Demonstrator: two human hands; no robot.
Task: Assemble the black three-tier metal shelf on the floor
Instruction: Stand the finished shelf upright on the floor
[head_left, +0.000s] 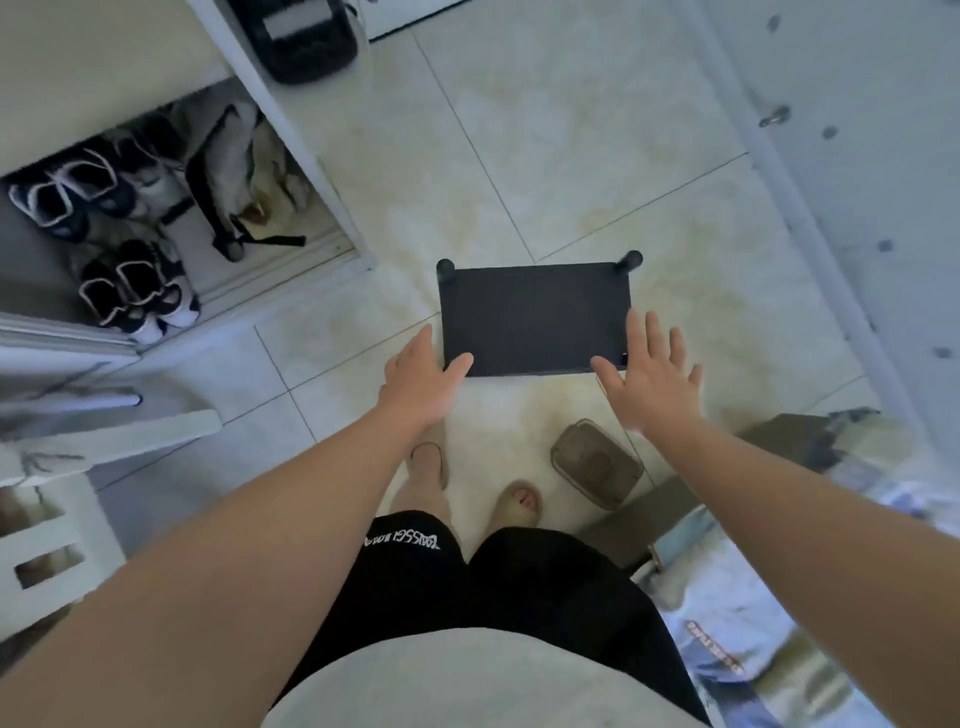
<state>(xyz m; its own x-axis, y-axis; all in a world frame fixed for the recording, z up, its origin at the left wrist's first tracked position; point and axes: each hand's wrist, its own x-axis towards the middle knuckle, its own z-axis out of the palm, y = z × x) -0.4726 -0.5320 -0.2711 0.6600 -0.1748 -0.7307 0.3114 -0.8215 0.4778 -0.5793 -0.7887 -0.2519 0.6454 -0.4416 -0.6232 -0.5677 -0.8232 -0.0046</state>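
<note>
Black shelf (535, 317) looks close to done imo, standing on the floor tiles (545, 130) with its top panel on and round post caps (445, 267) at the two far corners, but the lower tiers are hidden under that panel so can't confirm all three. Left hand (421, 382) and right hand (649, 379) are both spread, holding nothing, one at each near corner, shelf between and just beyond them, can't tell if they touch it

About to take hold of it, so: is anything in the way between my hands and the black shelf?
Nothing visible. The left hand and right hand are open at the near corners of the black shelf; the loose slipper lies nearer the feet.
</note>
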